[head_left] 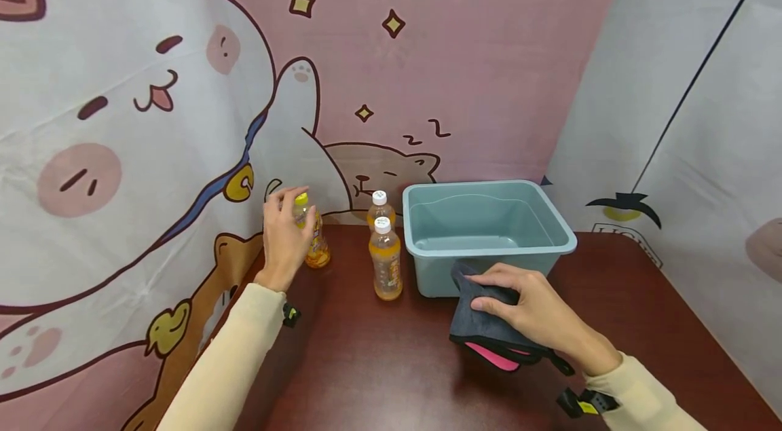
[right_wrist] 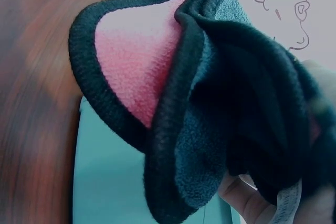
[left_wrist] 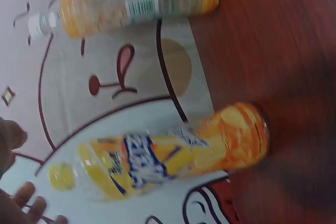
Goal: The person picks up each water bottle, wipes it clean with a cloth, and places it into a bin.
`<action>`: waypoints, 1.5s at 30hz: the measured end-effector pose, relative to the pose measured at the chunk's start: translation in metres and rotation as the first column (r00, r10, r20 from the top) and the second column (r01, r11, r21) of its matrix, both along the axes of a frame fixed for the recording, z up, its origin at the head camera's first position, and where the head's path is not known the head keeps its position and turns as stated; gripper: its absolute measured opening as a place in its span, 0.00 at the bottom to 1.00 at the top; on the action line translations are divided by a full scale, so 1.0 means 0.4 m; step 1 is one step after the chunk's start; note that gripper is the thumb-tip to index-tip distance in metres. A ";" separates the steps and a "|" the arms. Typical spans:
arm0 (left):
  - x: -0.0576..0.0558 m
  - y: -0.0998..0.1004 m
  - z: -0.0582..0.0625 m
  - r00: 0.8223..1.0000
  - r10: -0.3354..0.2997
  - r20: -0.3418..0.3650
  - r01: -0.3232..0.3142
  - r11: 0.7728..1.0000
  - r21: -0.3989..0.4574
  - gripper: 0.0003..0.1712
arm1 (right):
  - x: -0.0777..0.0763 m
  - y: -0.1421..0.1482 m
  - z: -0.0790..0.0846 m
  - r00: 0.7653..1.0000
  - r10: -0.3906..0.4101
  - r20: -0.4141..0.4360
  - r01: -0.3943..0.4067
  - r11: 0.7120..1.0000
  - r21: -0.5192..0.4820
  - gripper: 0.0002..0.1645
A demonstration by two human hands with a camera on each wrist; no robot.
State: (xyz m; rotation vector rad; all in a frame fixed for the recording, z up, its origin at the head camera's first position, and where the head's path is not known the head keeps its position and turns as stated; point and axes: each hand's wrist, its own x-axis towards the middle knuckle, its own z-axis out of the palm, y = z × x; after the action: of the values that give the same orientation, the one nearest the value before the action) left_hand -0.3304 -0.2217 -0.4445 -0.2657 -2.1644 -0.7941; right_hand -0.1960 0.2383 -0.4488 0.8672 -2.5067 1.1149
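Note:
My right hand pinches a folded dark grey cloth in front of the teal plastic tub. In the right wrist view the cloth shows a pink side, black edging and a small white label. My left hand is raised at the yellow-capped drink bottle, thumb and fingers apart. The left wrist view shows the fingertips near the yellow cap with a gap between them; the bottle stands upright on the table.
Two white-capped bottles of orange drink, a front one and a rear one, stand between the yellow-capped bottle and the tub. The dark red-brown table meets a cartoon-printed cloth backdrop behind and at the left.

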 end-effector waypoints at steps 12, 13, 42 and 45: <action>-0.042 -0.052 0.002 0.984 0.007 0.177 -0.015 0.999 0.043 0.24 | -0.004 0.007 -0.013 1.000 -0.014 -0.002 0.014 0.999 0.033 0.23; -0.042 -0.054 0.003 0.985 0.009 0.173 -0.016 0.999 0.042 0.22 | -0.004 0.008 -0.013 1.000 -0.013 0.000 0.013 0.999 0.035 0.23; 0.016 -0.063 0.002 0.980 -0.079 0.180 0.075 0.997 0.029 0.14 | 0.000 0.020 -0.022 0.999 -0.019 0.031 0.018 0.999 0.034 0.24; 0.022 -0.057 0.000 0.982 -0.079 0.172 0.075 0.997 0.026 0.14 | 0.000 0.022 -0.022 0.999 -0.021 0.028 0.020 0.999 0.031 0.24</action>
State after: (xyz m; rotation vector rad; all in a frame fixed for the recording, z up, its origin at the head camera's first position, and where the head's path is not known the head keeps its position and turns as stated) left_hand -0.3217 -0.2445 -0.4446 -0.2811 -2.3186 -0.9110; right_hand -0.1958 0.2471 -0.4576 0.8372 -2.5559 1.0927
